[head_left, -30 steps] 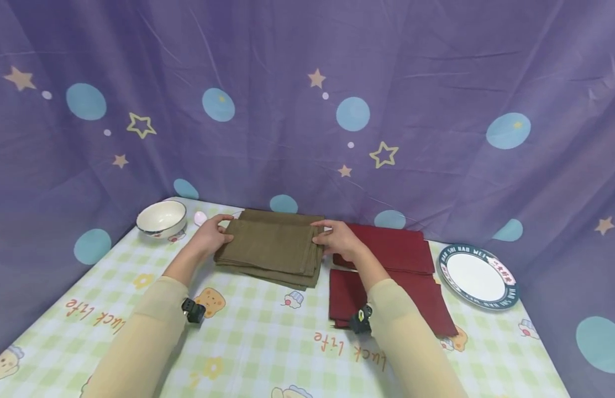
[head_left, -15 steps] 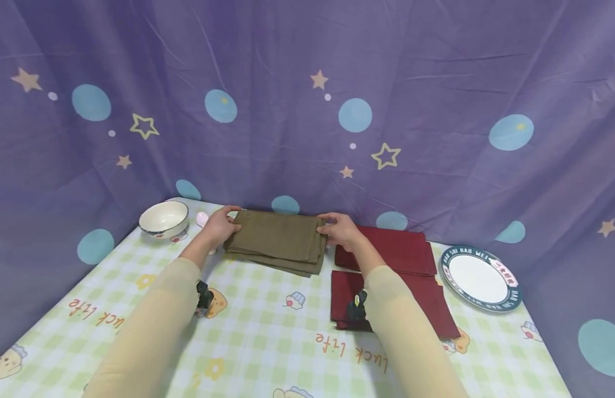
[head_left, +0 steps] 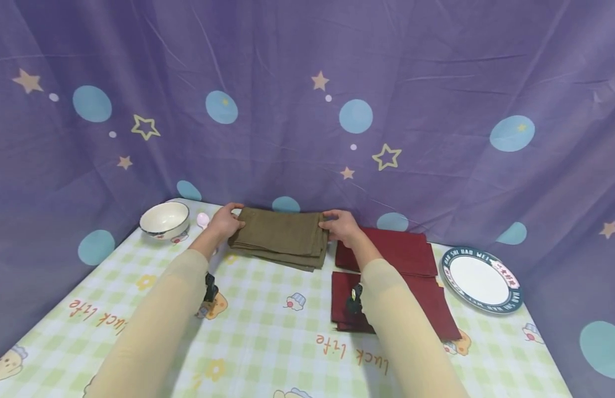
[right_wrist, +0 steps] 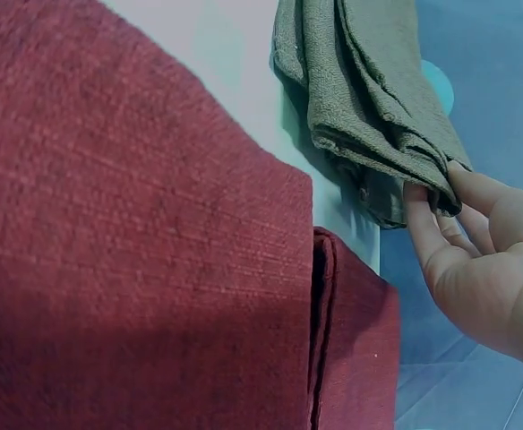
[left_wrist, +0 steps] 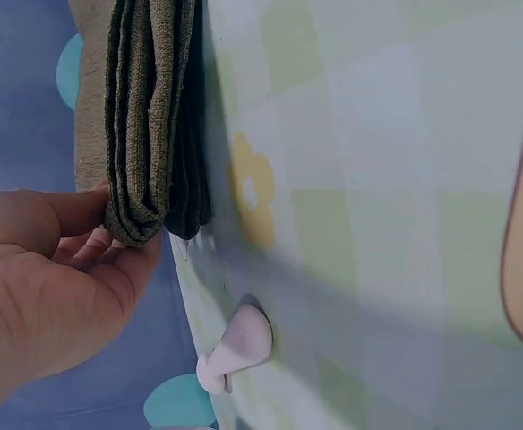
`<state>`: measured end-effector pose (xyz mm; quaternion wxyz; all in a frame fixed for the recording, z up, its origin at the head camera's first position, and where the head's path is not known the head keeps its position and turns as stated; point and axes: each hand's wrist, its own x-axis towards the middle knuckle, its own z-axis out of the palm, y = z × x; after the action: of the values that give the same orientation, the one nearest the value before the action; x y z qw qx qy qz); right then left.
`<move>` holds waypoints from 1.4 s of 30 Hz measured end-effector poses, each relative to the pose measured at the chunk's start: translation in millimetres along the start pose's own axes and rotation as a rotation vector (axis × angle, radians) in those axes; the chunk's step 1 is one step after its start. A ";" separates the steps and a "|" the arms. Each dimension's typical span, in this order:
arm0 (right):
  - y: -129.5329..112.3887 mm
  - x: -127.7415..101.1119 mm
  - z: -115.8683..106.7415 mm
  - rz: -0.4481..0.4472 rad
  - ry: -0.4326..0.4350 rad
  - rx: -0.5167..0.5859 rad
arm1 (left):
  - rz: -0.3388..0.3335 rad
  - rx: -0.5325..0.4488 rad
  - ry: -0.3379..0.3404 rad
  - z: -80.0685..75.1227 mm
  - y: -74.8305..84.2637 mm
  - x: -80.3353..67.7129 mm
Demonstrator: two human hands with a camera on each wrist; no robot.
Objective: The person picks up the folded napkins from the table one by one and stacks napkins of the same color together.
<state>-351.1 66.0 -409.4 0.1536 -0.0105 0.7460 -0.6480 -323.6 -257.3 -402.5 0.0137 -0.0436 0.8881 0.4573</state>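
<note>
A folded olive-brown cloth (head_left: 279, 232) lies across the back of the table, held between both hands. My left hand (head_left: 225, 222) pinches its left end, thumb on top and fingers beneath, and the left wrist view shows the thick folded layers (left_wrist: 141, 116) there. At the right end my right hand (head_left: 344, 226) pinches a corner between thumb and fingers; in the right wrist view the folds (right_wrist: 369, 98) hang a little loose. Another brown cloth (right_wrist: 382, 197) lies underneath, mostly hidden by the upper one.
Two folded dark red cloths, one behind (head_left: 392, 251) and one in front (head_left: 343, 293), lie right of the brown ones, under my right forearm. A plate (head_left: 478, 281) stands far right. A white bowl (head_left: 164, 218) and a pink spoon (head_left: 203, 220) are at left. A curtain (head_left: 287, 138) hangs behind.
Both hands have carried the upper brown cloth backward and slightly right, over the lower one, which showed behind it before. Motion has been small in the last half second. Red cloths, bowl and plate stay put.
</note>
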 end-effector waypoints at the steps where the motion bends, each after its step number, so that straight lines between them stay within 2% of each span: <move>1: -0.5 0.4 0.0 0.006 0.003 0.005 | -0.004 -0.004 0.000 0.2 0.5 0.8; 7: 0.5 2.8 0.9 -0.010 0.039 0.024 | -0.024 -0.028 0.017 1.1 4.7 2.8; 13: 8.5 1.1 0.8 -0.053 0.086 0.020 | -0.018 0.014 0.023 2.8 4.7 3.8; 19: 9.8 -1.9 -2.4 -0.081 0.085 -0.028 | -0.018 0.003 0.002 0.0 -0.3 3.7; 28: 9.6 -6.2 -12.1 -0.092 0.048 -0.041 | 0.017 0.049 0.031 -3.9 2.5 -3.4; 32: 11.2 -9.5 -17.4 -0.104 0.026 -0.046 | 0.063 0.093 0.059 -4.9 2.5 -4.0; 38: 14.3 -16.6 -23.0 -0.120 0.025 -0.015 | 0.186 0.159 0.135 -3.2 4.9 -7.3; 42: 17.8 -22.1 -25.6 -0.127 0.036 0.031 | 0.266 0.157 0.139 4.5 11.9 -14.9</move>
<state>-333.0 98.2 -419.0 0.0988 -0.0435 0.7362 -0.6681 -309.9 -245.8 -394.5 -0.1052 0.0441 0.9179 0.3802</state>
